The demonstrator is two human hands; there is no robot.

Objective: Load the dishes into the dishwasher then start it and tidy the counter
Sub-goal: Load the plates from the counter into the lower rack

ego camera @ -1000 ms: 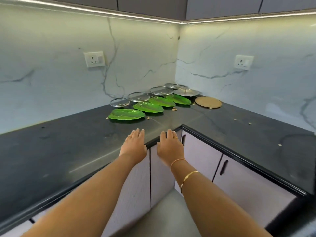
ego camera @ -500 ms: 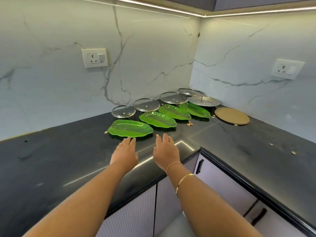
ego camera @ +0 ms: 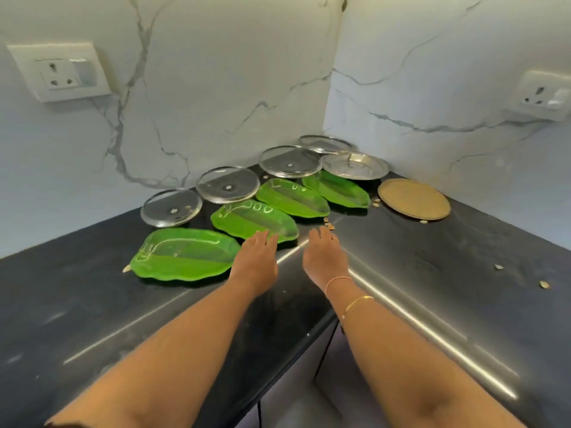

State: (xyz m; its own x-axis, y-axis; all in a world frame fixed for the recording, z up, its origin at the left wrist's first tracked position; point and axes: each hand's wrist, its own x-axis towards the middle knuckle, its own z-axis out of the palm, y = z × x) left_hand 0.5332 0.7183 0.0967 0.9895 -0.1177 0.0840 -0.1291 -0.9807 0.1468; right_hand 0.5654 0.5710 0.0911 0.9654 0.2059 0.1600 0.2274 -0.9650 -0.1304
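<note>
Several green leaf-shaped plates lie in a row on the black counter (ego camera: 92, 310): the nearest plate (ego camera: 182, 256), a second plate (ego camera: 250, 219), a third plate (ego camera: 292, 197) and the farthest plate (ego camera: 336, 188). Behind them sit glass lids (ego camera: 171, 207), (ego camera: 228, 184), (ego camera: 289, 161), a steel plate (ego camera: 354, 165) and a round brass plate (ego camera: 413, 198). My left hand (ego camera: 256, 257) reaches flat, its fingertips at the second plate's near edge. My right hand (ego camera: 324, 253) hovers flat beside it, holding nothing.
Small food scraps (ego camera: 329, 223) lie scattered on the counter, more crumbs at the right (ego camera: 543, 284). Marble walls meet in the corner, with one socket at the left (ego camera: 63, 72) and another socket at the right (ego camera: 545, 95). Cabinet fronts (ego camera: 296, 393) show below the counter edge.
Both hands have moved forward from the counter's front edge over the counter to the green plates. The view has moved closer and tilted down.
</note>
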